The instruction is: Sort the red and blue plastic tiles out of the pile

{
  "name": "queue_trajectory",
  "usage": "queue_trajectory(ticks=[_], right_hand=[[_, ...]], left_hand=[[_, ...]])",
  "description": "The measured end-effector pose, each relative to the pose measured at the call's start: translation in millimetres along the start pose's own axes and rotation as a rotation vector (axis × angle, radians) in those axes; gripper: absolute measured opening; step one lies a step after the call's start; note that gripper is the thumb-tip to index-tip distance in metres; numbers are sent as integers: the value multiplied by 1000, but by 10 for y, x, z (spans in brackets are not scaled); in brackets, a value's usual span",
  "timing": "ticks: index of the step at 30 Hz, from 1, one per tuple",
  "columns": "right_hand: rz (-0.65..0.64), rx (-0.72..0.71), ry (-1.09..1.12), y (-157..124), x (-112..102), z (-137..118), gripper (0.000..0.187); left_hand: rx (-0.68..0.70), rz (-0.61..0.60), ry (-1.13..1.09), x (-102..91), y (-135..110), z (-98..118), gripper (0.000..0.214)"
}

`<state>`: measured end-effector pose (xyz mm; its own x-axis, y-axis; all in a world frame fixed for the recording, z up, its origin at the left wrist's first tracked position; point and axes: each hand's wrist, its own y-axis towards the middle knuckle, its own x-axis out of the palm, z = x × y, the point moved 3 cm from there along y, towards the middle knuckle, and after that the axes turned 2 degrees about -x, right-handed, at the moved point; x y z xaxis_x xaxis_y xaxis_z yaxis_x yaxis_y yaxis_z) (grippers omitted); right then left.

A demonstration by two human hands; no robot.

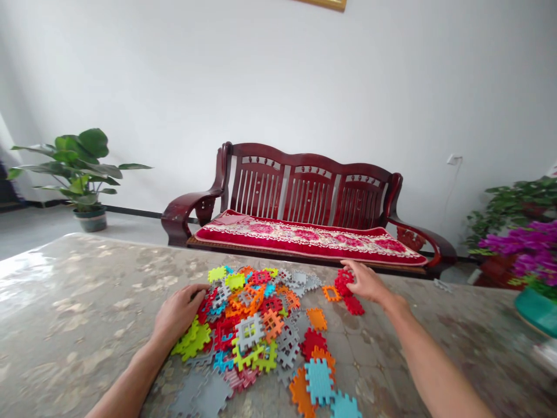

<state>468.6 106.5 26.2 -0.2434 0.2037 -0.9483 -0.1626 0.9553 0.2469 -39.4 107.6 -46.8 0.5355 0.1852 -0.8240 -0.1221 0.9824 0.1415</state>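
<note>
Interlocking plastic tiles with toothed edges, in red, orange, lime, grey and blue, lie in a loose pile point(261, 313) on the table. At the pile's left edge rests my left hand point(177, 313), thumb and forefinger apart against the tiles; its other fingers are mostly hidden. Lime tiles point(191, 341) lie just below that hand. My right hand point(368, 283) is at the far right of the pile, its fingers and thumb spread beside a red openwork tile point(343, 281). A solid red tile point(354, 305) and an orange frame tile point(331, 294) lie close by.
The table point(100, 325) has a glossy patterned cover. Light blue tiles point(319, 381) and grey tiles point(202, 395) lie toward me. A grey piece point(442, 285) sits at the far right edge. Purple flowers in a teal pot point(537, 310) stand right; a wooden bench point(304, 165) is behind.
</note>
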Motion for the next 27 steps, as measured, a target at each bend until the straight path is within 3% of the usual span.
queue_trajectory(ticks=[5, 10, 15, 27], right_hand=[[-104, 23, -88, 22, 120, 147, 73], [-98, -18, 21, 55, 252, 252, 82], [-223, 37, 146, 135, 430, 327, 90], [-239, -5, 69, 153, 494, 261, 71]], left_hand=[[10, 7, -6, 14, 5, -20, 39], [2, 0, -3, 17, 11, -27, 40], [13, 15, -43, -3, 5, -19, 36], [7, 43, -45, 20, 15, -40, 34]])
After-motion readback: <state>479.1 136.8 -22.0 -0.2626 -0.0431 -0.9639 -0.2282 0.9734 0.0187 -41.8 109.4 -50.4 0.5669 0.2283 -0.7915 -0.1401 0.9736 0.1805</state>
